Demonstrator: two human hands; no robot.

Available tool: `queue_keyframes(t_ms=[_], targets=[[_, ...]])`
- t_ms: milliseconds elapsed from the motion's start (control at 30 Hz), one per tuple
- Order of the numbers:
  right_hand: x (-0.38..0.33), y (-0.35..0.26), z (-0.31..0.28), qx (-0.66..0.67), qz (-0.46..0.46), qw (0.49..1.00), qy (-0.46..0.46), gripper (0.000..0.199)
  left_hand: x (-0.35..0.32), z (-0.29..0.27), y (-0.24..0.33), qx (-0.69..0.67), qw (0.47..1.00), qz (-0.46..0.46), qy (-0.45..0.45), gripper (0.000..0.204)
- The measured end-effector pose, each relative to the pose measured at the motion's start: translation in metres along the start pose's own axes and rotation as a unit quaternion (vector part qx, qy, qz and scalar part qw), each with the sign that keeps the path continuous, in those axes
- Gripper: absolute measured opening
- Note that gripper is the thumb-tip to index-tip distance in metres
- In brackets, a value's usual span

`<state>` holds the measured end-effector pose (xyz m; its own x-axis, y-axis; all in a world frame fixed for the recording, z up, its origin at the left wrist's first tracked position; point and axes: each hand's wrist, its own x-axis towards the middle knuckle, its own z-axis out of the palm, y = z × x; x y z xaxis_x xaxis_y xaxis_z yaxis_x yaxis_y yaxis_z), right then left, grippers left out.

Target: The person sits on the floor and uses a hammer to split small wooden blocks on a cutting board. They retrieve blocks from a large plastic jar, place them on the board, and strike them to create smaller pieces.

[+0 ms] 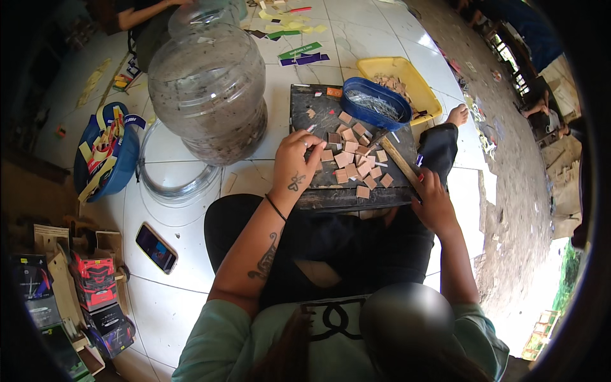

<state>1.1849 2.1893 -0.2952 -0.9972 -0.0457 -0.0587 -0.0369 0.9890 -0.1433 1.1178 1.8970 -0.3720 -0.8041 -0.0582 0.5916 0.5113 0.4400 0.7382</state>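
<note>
Head view: right fingers (432, 181) clamped on hammer (402, 161), left fingers (308, 139) beside blocks (351, 147), grip unclear

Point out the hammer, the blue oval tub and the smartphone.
Hammer (400, 159): head view, middle of the wooden handle.
Blue oval tub (369, 117): head view, outer near wall.
Smartphone (156, 248): head view, middle of the screen.

The small squares (351, 146) are tan, the board (304, 119) black, the hammer handle (401, 163) yellowish-brown, the oval tub (372, 116) blue.

Blk board (304, 102) w/ wood sqs (351, 147), blue tub (358, 112)
</note>
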Motion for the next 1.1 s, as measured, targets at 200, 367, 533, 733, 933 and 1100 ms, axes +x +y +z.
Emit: queue_keyframes(t_ms=[200, 367, 533, 733, 933, 1100], targets=[[-0.027, 0.026, 0.010, 0.085, -0.079, 0.992, 0.057, 0.051, 0.000, 0.002, 0.003, -0.016, 1.000, -0.026, -0.007, 0.011], [-0.030, 0.017, -0.025, 0.187, -0.143, 0.970, 0.061, 0.037, 0.001, -0.001, 0.004, 0.018, 1.000, -0.007, -0.018, 0.008], [-0.042, -0.014, -0.039, 0.339, -0.067, 0.937, -0.050, 0.037, 0.001, 0.000, 0.005, 0.012, 1.000, -0.015, -0.022, 0.010], [-0.043, -0.049, -0.039, 0.169, -0.212, 0.952, 0.140, 0.049, 0.002, -0.001, 0.005, 0.009, 1.000, -0.014, -0.024, 0.010], [-0.040, -0.054, -0.038, 0.150, -0.195, 0.966, 0.083, 0.055, 0.002, -0.001, 0.004, 0.007, 1.000, -0.005, -0.024, 0.008], [-0.040, -0.052, -0.038, 0.165, -0.203, 0.960, 0.101, 0.055, 0.001, -0.001, 0.005, -0.019, 1.000, -0.008, -0.019, 0.012]])
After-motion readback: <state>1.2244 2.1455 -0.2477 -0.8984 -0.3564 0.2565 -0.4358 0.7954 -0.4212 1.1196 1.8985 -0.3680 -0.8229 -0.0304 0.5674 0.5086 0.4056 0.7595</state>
